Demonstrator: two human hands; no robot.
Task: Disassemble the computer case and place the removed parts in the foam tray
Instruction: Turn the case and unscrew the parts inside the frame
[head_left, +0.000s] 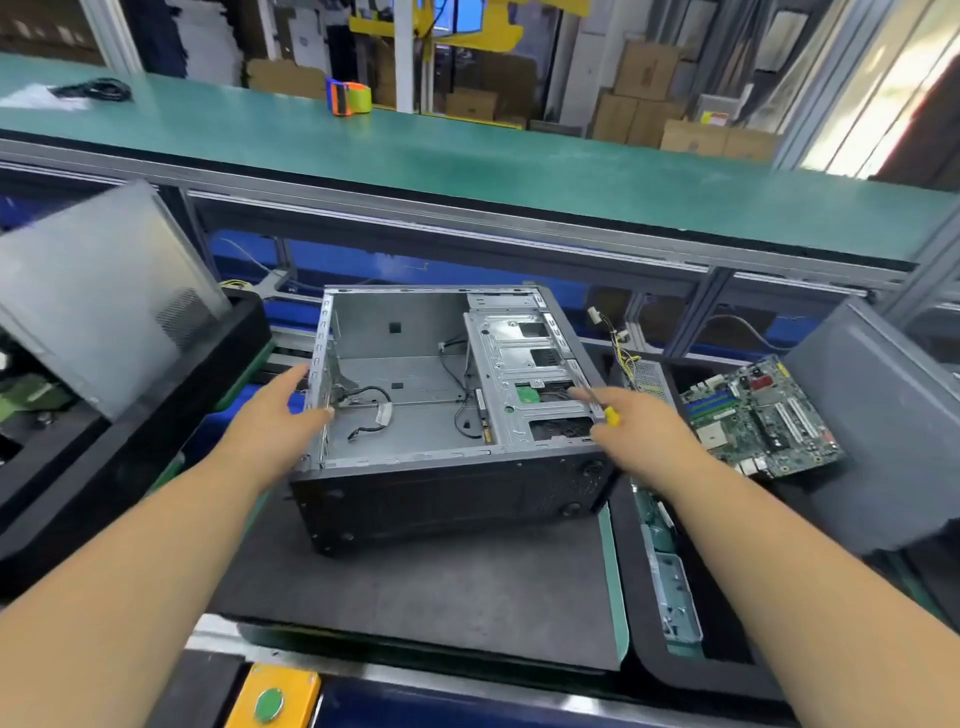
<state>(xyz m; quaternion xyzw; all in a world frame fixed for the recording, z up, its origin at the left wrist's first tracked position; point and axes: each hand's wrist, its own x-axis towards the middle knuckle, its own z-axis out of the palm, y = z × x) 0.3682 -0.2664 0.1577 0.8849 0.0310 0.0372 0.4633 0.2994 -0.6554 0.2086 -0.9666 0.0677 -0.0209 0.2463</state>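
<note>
The open computer case (415, 384) lies on its side on a dark mat (441, 597), its grey metal inside mostly bare with a few loose black cables and a drive cage at the right. My left hand (275, 415) touches the case's left rear edge with fingers straight. My right hand (639, 421) holds a yellow-handled screwdriver (597, 402) over the drive cage (535, 379). A black foam tray (727, 670) at the right holds a green motherboard (763, 415), a power supply with yellow wires (644, 374) and a metal bracket (670, 587).
A grey side panel (98, 291) leans in another black foam tray (130, 457) at the left. Another grey panel (883, 415) stands at the far right. A green-topped bench (467, 171) runs behind, with a tape dispenser (349, 96). A yellow box with a green button (272, 699) sits at the front edge.
</note>
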